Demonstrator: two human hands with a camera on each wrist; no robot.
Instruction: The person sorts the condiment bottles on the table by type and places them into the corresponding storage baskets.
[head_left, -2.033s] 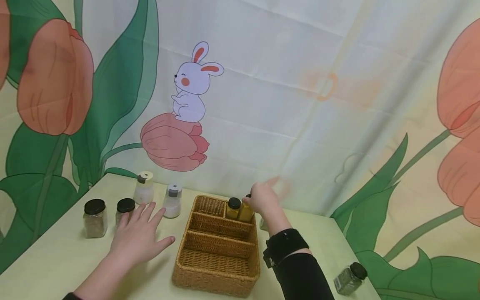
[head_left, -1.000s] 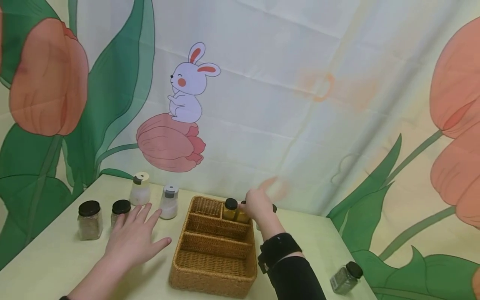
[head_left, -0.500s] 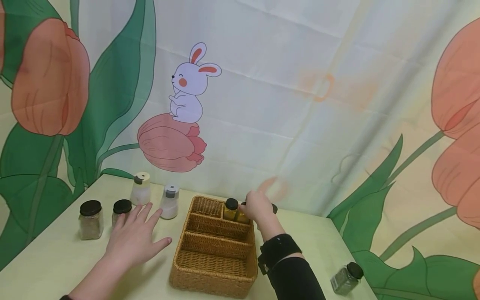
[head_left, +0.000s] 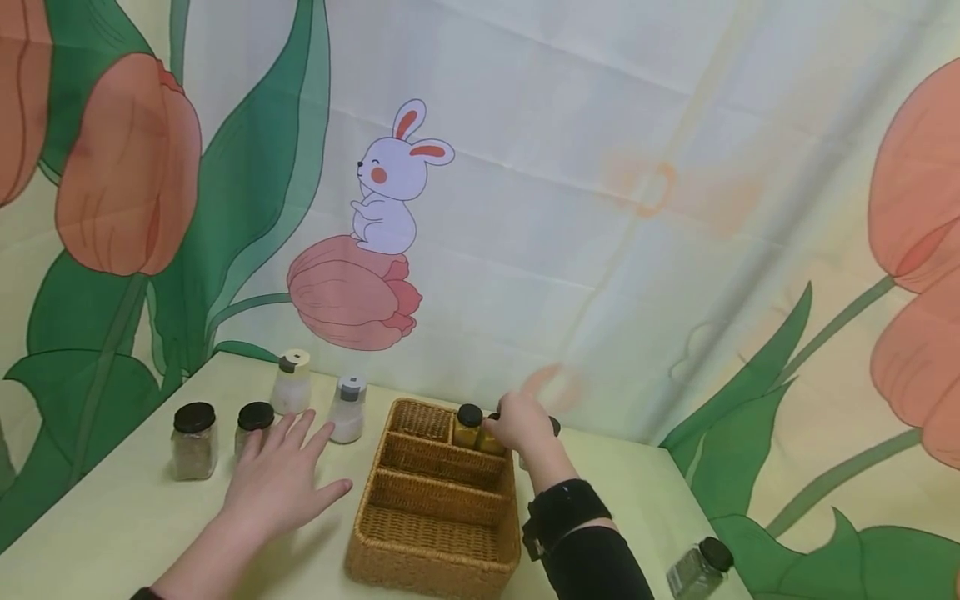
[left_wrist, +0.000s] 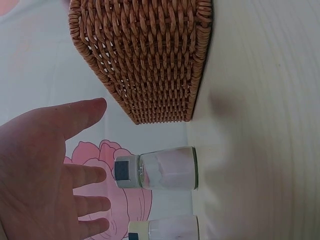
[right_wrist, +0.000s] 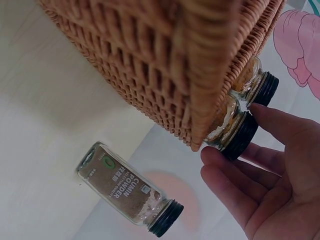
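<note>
Pale table (head_left: 630,475): spread beneath wicker basket, shakers and jars.
Wicker basket (head_left: 431,571): set on the table, with two yellow spice jars in the back right cell.
Left hand (head_left: 279,487): fingers spread wide, holding nothing, left of the basket.
Right hand (head_left: 521,425): narrowed, pinching the held spice jar (right_wrist: 240,136) around the black cap, at the basket's back right.
Shakers (head_left: 349,412): two noted, standing left of the basket.
Cumin powder jar (right_wrist: 125,187): standing outside, just right of the basket.
Held spice jar: lower in the basket than two seconds ago, nearly level with the neighbouring spice jar (head_left: 467,427); judged seated, apparently needing only release.
</note>
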